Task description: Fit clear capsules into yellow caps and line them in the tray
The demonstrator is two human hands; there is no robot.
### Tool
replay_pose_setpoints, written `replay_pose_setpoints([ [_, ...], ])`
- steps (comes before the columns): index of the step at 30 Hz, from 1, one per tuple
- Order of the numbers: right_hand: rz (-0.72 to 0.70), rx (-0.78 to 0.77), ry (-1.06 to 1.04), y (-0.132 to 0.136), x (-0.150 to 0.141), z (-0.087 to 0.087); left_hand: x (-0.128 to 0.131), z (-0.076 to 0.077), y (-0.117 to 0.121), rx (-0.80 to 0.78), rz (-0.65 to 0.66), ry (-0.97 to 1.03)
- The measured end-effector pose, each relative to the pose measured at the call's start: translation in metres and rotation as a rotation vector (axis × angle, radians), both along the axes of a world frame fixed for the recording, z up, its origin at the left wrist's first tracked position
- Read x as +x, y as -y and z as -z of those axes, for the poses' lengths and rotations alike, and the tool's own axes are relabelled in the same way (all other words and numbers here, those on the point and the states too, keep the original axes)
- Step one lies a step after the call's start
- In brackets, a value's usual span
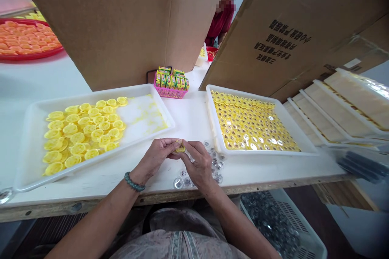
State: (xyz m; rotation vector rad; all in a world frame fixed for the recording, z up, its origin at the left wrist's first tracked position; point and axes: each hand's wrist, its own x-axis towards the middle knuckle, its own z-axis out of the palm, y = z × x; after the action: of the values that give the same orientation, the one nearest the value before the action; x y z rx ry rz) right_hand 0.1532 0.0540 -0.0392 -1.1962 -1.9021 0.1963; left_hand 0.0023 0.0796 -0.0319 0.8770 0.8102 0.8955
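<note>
Between my two hands, over the front of the table, is a small round yellow plastic piece (180, 148). My left hand (157, 154) pinches it from the left, a beaded bracelet on that wrist. Thumb and fingers of my right hand (199, 164) press on the same piece from the right. Small clear round discs with dark prints (178, 183) lie loose around and partly under my right hand. To the left, a white tray (142, 133) holds similar yellow pieces. On the right, another white tray (217, 129) is filled with rows of yellow pieces bearing dark prints and shiny tops.
A pink basket (172, 92) of small yellow-green boxes stands between the trays. Cardboard sheets (127, 24) rise behind. Stacked trays (337, 105) lean at right. Below the table edge sits a crate (310, 226) of clear pieces. A red tray (33, 53) holds orange pieces; a person (220, 24) is behind.
</note>
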Motion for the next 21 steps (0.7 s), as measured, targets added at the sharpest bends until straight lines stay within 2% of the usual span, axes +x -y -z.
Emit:
replay_pose_setpoints([
  [4, -0.024, 0.024, 0.076, -0.003, 0.005, 0.002, -0.003, 0.002, 0.0, -0.065, 0.061, 0.077],
  [8, -0.059, 0.001, 0.119, -0.005, 0.01, 0.002, -0.004, 0.004, 0.001, -0.059, 0.094, 0.118],
  [12, -0.11, 0.031, 0.255, -0.004, 0.01, 0.005, -0.003, 0.008, 0.002, -0.037, 0.062, 0.058],
  [16, -0.098, 0.05, 0.391, -0.001, 0.004, 0.01, -0.002, 0.013, 0.002, -0.028, 0.021, -0.002],
  [18, -0.104, 0.021, 0.386, -0.001, 0.001, 0.011, -0.003, 0.013, 0.003, -0.026, 0.013, 0.002],
  [21, -0.112, -0.053, 0.197, -0.001, -0.001, 0.008, -0.005, 0.009, 0.003, -0.055, 0.0, 0.028],
])
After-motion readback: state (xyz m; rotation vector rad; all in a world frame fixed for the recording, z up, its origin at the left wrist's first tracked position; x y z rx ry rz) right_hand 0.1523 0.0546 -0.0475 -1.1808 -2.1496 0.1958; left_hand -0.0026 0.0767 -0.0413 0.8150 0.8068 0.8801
